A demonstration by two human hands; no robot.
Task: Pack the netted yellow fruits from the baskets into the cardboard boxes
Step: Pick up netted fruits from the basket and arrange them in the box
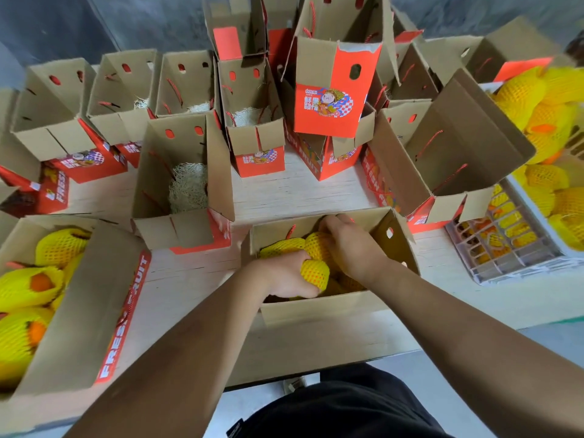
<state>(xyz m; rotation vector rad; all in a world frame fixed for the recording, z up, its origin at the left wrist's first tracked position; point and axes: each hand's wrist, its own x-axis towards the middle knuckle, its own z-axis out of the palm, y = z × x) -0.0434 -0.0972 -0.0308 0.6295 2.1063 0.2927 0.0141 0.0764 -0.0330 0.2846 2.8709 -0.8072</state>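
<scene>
An open cardboard box (319,306) stands at the table's near edge with several yellow netted fruits inside. My left hand (284,275) grips one netted fruit (315,273) in the box. My right hand (350,245) reaches deeper in and rests on another netted fruit (316,245) by the far wall; its fingertips are hidden. A white plastic basket (518,248) at the right holds many more netted fruits (543,115).
A filled box (104,311) sits at the near left. An open box with white padding (186,188) stands left of centre. Several empty red and brown boxes crowd the back of the table, some stacked (331,90). A large open box (448,159) sits right of centre.
</scene>
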